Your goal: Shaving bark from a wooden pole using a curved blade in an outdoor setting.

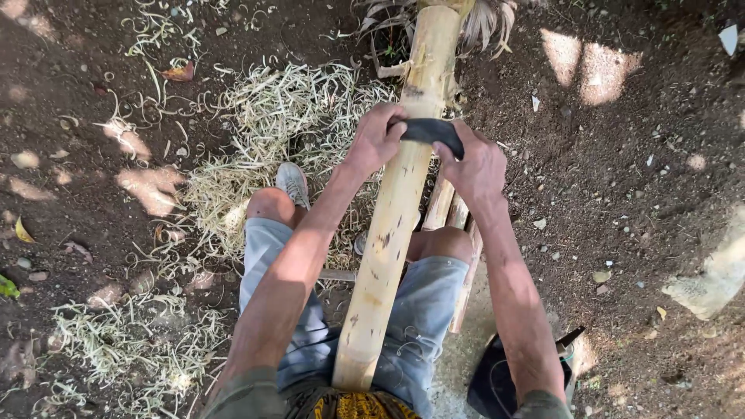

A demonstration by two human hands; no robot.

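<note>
one thick bamboo pole, two hands, the left hand and the right hand, one dark curved tool, one grey shoe, two heaps of pale shavings, one dark bag

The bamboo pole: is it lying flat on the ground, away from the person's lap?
No: the bamboo pole runs up between the person's knees, with both hands, left hand and right hand, holding a dark tool across it.

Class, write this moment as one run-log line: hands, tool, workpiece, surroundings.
left hand grips tool end | right hand grips other end | black-wrapped tool across bamboo pole | pale shavings on soil
</note>
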